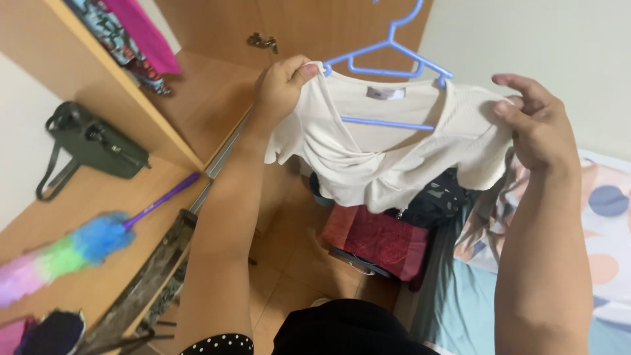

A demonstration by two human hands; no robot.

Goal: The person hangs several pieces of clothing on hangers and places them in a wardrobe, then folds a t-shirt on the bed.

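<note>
Cream top (388,154) on blue hanger (394,62)

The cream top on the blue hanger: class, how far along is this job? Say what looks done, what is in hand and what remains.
Done: the blue hanger already sits inside the neck of the cream top. In hand: the left hand pinches one shoulder and the right hand holds the other, spreading the top. Left: the hanger's hook is cut off by the frame edge, so whether it hangs on anything cannot be told.
</note>
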